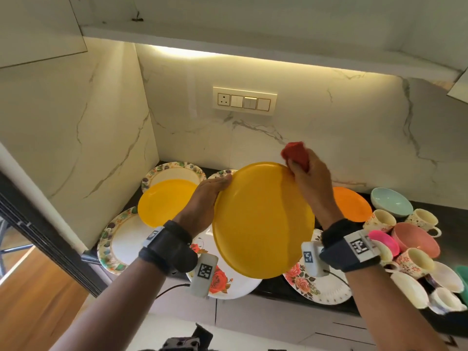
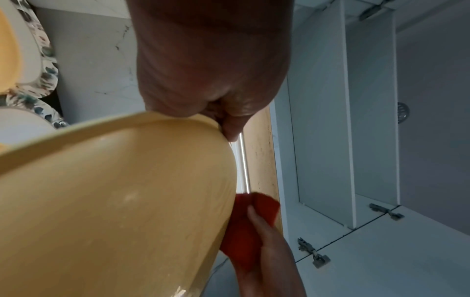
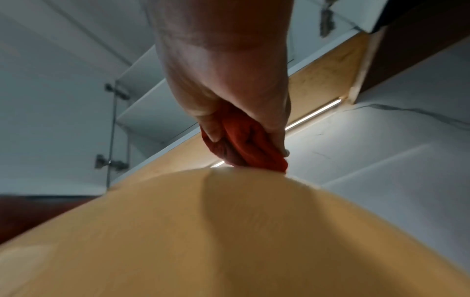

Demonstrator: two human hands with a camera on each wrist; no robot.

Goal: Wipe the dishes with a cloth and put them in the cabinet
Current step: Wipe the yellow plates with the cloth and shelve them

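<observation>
Yellow, smooth round plate [image 1: 263,219] gripped at its rim by the left hand [image 1: 205,198]; right hand [image 1: 310,178] clutches a bunched red cloth [image 1: 295,153].

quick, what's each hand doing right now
Left hand: grips the yellow plate by its rim.
Right hand: holds the bunched red cloth at the plate's far edge.

Home kitchen: marble backsplash [image 1: 329,138], wall cabinets [image 2: 368,120], crockery-laden counter [image 1: 273,285].
</observation>
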